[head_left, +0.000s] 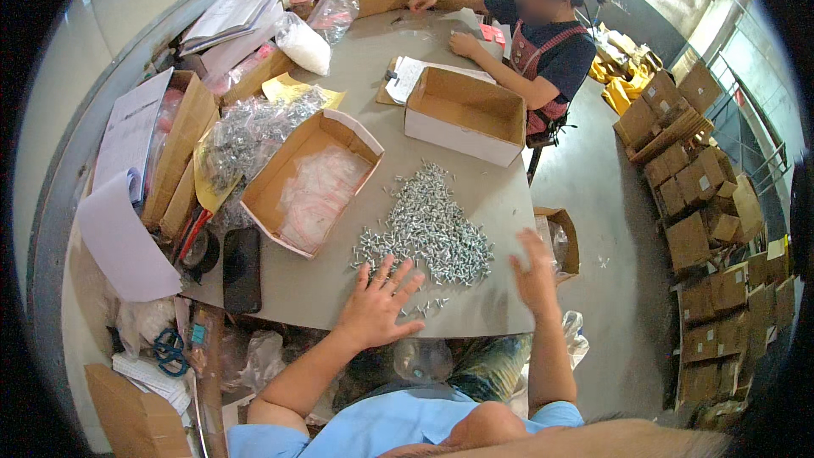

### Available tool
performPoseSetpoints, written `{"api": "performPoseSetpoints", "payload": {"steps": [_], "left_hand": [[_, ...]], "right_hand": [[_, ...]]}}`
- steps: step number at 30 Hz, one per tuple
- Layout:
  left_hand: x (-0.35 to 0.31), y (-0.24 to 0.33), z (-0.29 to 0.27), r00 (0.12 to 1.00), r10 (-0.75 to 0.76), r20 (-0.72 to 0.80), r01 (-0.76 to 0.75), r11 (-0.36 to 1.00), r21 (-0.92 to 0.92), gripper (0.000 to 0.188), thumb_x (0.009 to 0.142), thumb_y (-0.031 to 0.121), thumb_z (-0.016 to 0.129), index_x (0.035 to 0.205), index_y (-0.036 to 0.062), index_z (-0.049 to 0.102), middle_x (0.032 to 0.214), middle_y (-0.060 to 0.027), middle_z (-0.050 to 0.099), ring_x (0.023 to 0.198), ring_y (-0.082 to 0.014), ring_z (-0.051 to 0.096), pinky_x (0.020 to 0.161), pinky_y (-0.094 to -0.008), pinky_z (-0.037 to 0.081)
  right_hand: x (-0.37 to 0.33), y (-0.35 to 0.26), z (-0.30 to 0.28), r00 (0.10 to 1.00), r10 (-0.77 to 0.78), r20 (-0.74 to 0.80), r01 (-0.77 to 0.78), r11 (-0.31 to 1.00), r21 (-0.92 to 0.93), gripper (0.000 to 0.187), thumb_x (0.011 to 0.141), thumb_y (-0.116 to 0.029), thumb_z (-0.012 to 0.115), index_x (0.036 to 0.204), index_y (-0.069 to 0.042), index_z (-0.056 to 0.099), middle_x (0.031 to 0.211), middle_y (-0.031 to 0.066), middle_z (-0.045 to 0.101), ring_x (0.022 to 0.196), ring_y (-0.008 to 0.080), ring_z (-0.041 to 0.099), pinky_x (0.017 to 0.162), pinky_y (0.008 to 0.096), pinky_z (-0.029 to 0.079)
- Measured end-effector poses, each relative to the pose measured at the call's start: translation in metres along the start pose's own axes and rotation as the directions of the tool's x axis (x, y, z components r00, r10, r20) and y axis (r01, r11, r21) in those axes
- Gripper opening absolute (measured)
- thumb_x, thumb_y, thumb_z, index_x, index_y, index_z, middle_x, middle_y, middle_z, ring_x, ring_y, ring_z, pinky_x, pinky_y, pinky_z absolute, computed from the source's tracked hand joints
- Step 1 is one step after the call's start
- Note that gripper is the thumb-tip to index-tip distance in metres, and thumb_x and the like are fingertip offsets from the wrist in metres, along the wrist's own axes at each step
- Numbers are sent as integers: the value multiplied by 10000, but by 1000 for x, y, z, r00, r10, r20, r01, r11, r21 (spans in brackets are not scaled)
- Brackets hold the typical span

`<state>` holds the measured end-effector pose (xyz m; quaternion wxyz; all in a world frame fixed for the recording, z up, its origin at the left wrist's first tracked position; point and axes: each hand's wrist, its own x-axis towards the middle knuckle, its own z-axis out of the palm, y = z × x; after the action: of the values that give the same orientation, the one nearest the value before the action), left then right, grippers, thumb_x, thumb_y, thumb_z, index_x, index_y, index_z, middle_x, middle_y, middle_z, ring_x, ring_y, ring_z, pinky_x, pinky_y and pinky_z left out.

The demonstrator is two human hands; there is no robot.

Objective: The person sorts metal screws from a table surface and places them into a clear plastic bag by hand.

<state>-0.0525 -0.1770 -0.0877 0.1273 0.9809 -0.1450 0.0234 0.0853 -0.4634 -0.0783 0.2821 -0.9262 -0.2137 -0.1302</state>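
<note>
Loosely heaped, small shiny silvery screws [434, 229], with left grip [377, 305] and right grip [535, 276] both wide.

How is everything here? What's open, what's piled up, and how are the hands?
Screws: loose, heaped on the table.
Left hand: open, fingers spread.
Right hand: open, fingers extended.
Box of plastic bags: open.
White-sided box: open on top.
Carton at right: open.
Phone: lying flat, no lit screen showing.

The screw pile [434, 229] is too fine to count, and to its right the right hand [535, 276] partly hides a carton [573, 248].
</note>
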Motion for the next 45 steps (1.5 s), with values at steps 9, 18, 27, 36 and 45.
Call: {"api": "performPoseSetpoints", "payload": {"steps": [9,18,27,36,45], "left_hand": [[1,3,0,996,-85,-27,85,996,-21,844,827,644,513,1492,185,268,1561,-118,189,1432,-362,154,1118,-580,121],[16,-10,18,973,232,6,-232,970,80,806,831,674,476,1486,245,287,1573,-9,184,1451,-333,79,1045,-720,45],[57,-1,6,996,-65,62,55,987,153,1034,755,766,458,1484,65,245,1582,-73,122,1452,-310,80,1002,-761,61],[31,-14,-2,943,-316,107,311,948,63,1150,665,793,560,1490,67,222,1572,-156,78,1415,-462,37,1005,-752,94],[46,-5,-3,986,-148,75,144,988,50,961,723,727,572,1487,219,287,1574,-105,115,1393,-511,57,1033,-725,127]], "right_hand": [[-31,-85,41,797,-305,521,408,908,-92,693,883,-609,454,1456,-234,352,1546,94,237,1424,394,155,1105,609,148],[-58,-75,10,804,-111,583,286,933,-217,709,822,-617,552,1440,-318,372,1566,104,167,1434,415,80,1087,654,96],[-52,-57,7,873,24,486,126,954,-273,942,765,-652,601,1489,-156,258,1570,153,112,1442,391,72,1103,619,100],[-42,-60,15,871,-57,488,184,959,-216,900,781,-649,579,1481,-169,280,1557,161,154,1431,401,117,1105,615,118],[22,-68,52,841,-250,480,372,911,-178,636,926,-584,380,1484,-296,273,1567,106,151,1438,385,99,1100,639,100]]}}
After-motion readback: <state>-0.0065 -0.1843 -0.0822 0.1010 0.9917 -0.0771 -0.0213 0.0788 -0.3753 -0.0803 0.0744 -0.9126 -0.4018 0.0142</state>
